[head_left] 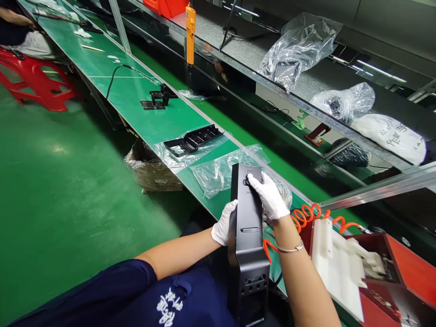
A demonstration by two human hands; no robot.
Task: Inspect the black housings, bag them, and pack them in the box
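A long black plastic housing (250, 209) is held up in front of my body, its lower end wider and marked with a row of round holes. White-gloved, my left hand (225, 223) grips its left edge, the fingers partly hidden behind it. My right hand (269, 195), also gloved, wraps the right edge, with the thumb pressed on the upper face beside a round mark. Beyond the housing a clear plastic bag (214, 177) lies on the green bench. Farther along, an open black tray-like shell (195, 140) rests on another piece of clear plastic.
A red fixture (408, 268) with a white plate stands at the right, near a coiled orange air hose (306, 215). An orange electric screwdriver (190, 36) hangs over the bench. Bagged parts (299, 50) sit on the shelf. A cardboard box (156, 175) is below the bench edge.
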